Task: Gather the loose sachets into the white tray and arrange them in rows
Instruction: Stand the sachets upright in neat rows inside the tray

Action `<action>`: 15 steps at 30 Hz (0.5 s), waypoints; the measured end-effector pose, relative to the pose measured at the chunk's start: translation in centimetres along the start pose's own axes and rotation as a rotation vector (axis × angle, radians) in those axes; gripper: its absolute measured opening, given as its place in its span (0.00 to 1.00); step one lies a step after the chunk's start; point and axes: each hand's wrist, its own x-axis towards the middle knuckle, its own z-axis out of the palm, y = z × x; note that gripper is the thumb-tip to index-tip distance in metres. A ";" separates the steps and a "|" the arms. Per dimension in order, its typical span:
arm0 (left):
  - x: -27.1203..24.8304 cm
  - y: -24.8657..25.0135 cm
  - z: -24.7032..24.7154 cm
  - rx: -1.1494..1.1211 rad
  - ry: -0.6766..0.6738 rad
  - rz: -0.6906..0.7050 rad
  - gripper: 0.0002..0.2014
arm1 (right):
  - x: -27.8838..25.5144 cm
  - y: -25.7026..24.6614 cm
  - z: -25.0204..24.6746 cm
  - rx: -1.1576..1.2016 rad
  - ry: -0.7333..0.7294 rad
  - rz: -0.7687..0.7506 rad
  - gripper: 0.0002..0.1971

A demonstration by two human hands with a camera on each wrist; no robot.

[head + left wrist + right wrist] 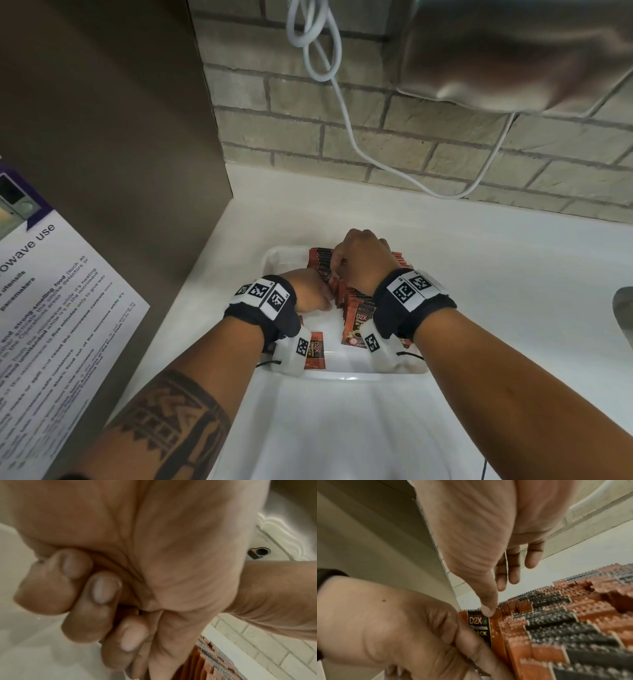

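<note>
Sachets (356, 301) in red and black stand on edge in rows inside the white tray (274, 260), which sits on the white counter (496, 281) below a brick wall (428, 144).

At the far left, a printed notice (51, 308) about microwave use hangs on a brown panel (120, 137). Next comes the left hand (308, 291), low over the left part of the tray; the left wrist view shows its fingers (102, 588) curled tight against the palm, and the right wrist view shows its thumb and fingers closed on the side of one sachet marked D2X (479, 626) at the end of a row. Near the tray's front edge, by the left wrist camera, a lone sachet (315, 353) lies flat.

Just right of the left hand, the right hand (363, 260) reaches over the rows. Its thumb tip (488, 612) presses down on the top edge of that D2X sachet, while its other fingers (513, 568) hang straight and loose beyond it. The packed rows run on to the right under this hand.

Farther right, a white cable (342, 102) loops down the wall, and a grey metal shape (623, 315) shows at the counter's right edge.
</note>
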 end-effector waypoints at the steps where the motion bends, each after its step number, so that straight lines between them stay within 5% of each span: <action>1: 0.1 0.0 0.0 0.005 -0.008 0.001 0.20 | 0.0 0.0 0.0 0.002 0.002 -0.002 0.11; 15: 1.2 -0.8 0.0 -0.041 -0.037 -0.045 0.15 | 0.1 -0.4 0.2 -0.033 -0.016 -0.004 0.10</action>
